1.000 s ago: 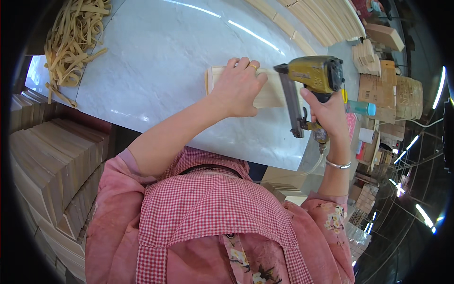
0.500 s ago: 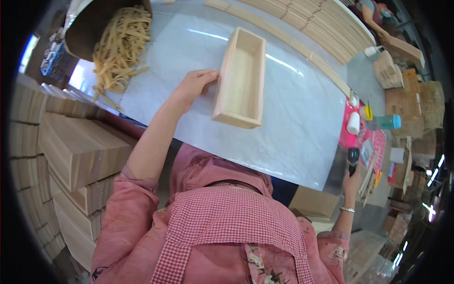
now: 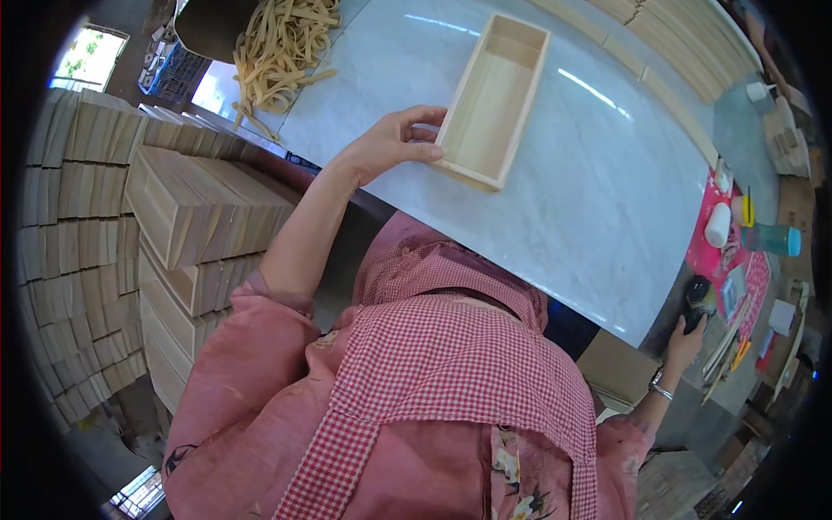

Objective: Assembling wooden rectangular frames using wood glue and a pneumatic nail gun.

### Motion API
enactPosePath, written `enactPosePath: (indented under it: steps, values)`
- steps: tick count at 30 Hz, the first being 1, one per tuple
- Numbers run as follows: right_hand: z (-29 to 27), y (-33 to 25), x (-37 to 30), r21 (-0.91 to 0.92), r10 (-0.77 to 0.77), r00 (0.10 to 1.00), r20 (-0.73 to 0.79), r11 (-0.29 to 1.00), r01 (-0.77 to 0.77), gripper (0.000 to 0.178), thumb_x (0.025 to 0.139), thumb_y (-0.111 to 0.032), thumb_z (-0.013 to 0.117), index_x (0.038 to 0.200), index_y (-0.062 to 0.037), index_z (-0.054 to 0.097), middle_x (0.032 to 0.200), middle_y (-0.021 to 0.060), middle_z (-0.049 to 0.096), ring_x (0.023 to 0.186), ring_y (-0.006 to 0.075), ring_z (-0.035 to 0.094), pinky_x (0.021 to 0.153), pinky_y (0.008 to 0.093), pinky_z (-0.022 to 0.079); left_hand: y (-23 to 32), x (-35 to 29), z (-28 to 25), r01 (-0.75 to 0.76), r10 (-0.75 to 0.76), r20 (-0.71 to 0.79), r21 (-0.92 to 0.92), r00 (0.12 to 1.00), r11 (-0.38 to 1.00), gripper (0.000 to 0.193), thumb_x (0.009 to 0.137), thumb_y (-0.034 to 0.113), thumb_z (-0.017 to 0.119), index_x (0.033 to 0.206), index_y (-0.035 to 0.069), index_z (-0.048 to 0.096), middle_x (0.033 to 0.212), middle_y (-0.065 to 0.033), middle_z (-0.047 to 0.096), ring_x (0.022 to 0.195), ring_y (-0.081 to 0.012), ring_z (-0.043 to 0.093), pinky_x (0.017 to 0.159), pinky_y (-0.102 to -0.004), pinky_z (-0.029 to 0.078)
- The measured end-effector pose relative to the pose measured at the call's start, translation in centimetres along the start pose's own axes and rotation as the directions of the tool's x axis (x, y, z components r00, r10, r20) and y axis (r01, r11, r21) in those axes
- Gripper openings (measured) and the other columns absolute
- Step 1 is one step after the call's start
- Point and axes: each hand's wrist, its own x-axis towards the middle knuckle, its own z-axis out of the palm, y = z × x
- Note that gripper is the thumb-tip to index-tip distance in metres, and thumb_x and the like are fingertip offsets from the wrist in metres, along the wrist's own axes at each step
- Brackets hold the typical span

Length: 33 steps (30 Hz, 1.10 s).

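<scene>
An open, oblong box of pale wood (image 3: 487, 108) lies on the white marble-patterned table, its hollow side up and its long sides running away from me. My left hand (image 3: 394, 143) is at the box's near left corner, its thumb against the corner and its curved fingers against the left wall. Far to the right, beside the table's right end, my right hand (image 3: 685, 341) is closed round the handle of a black hand tool (image 3: 696, 299). The tool's exact kind does not show.
Yellowish strips (image 3: 286, 52) spill from a dark container at the far left. Stacked wooden boxes (image 3: 208, 208) stand left of the table. Wooden slats (image 3: 685, 43) lie along the far edge. At right are a white bottle (image 3: 718, 225) and a teal-lidded bottle (image 3: 771, 239).
My view has shifted, so the scene sits further right. My left hand has moved to the box's near corner, with its thumb now there. My right hand still holds the black tool.
</scene>
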Motion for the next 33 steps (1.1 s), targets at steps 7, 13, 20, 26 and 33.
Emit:
enactPosePath:
  steps: [7, 13, 20, 26, 33]
  values:
    - [-5.3, -10.6, 1.1, 0.404, 0.007, 0.998, -0.066, 0.915, 0.020, 0.039, 0.093, -0.018, 0.070, 0.126, 0.0017, 0.065, 0.112, 0.0177, 0.070, 0.093, 0.0310, 0.066, 0.085, 0.0381, 0.054, 1.4, 0.4, 0.5, -0.003, 0.003, -0.001, 0.073, 1.000, 0.997, 0.068, 0.091, 0.026, 0.075, 0.146, -0.004, 0.049, 0.130, -0.0196, 0.060, 0.107, -0.0237, 0.061, 0.092, -0.0322, 0.053]
    - [-3.6, -28.3, -2.4, 0.692, -0.408, 0.893, -0.193, 0.588, 0.418, 0.039, 0.092, -0.012, 0.069, 0.128, 0.0006, 0.063, 0.110, 0.0129, 0.067, 0.095, 0.0247, 0.062, 0.084, 0.0347, 0.050, 2.2, 1.9, 1.6, 0.141, -0.079, -0.234, 0.261, 0.969, 0.955, 0.075, 0.087, 0.039, 0.079, 0.145, 0.001, 0.051, 0.132, -0.0212, 0.059, 0.108, -0.0272, 0.064, 0.090, -0.0377, 0.056]
    - [-6.2, -35.3, -7.6, 0.850, -0.615, 0.787, -0.043, 0.391, 0.352, 0.037, 0.095, -0.012, 0.065, 0.130, 0.0004, 0.062, 0.115, 0.0129, 0.067, 0.100, 0.0245, 0.063, 0.088, 0.0354, 0.050, 0.7, 2.9, 5.6, 0.180, -0.094, -0.515, 0.120, 0.852, 0.976, 0.028, 0.083, 0.008, 0.053, 0.105, -0.001, 0.069, 0.102, -0.0138, 0.071, 0.097, -0.0312, 0.063, 0.087, -0.0414, 0.053]
    - [-5.3, -35.8, -7.2, 0.880, -0.669, 0.743, 0.006, 0.356, 0.313, 0.037, 0.097, -0.013, 0.064, 0.132, 0.0001, 0.062, 0.115, 0.0127, 0.068, 0.101, 0.0237, 0.063, 0.090, 0.0345, 0.050, 11.1, -18.7, 1.6, -0.203, 0.173, -0.813, 0.069, 0.555, 0.977, 0.030, 0.090, 0.011, 0.062, 0.117, 0.001, 0.066, 0.096, -0.0080, 0.068, 0.077, -0.0149, 0.062, 0.064, -0.0283, 0.053]
    - [-6.0, -37.9, -8.9, 0.910, -0.738, 0.673, 0.045, 0.308, 0.277, 0.036, 0.098, -0.014, 0.063, 0.131, 0.0005, 0.062, 0.115, 0.0125, 0.069, 0.101, 0.0230, 0.064, 0.090, 0.0340, 0.050, 10.9, -39.4, -3.3, -0.174, 0.306, -0.932, 0.339, -0.192, 0.924, 0.038, 0.085, 0.000, 0.053, 0.121, -0.008, 0.062, 0.101, -0.0168, 0.070, 0.084, -0.0221, 0.065, 0.068, -0.0293, 0.055]
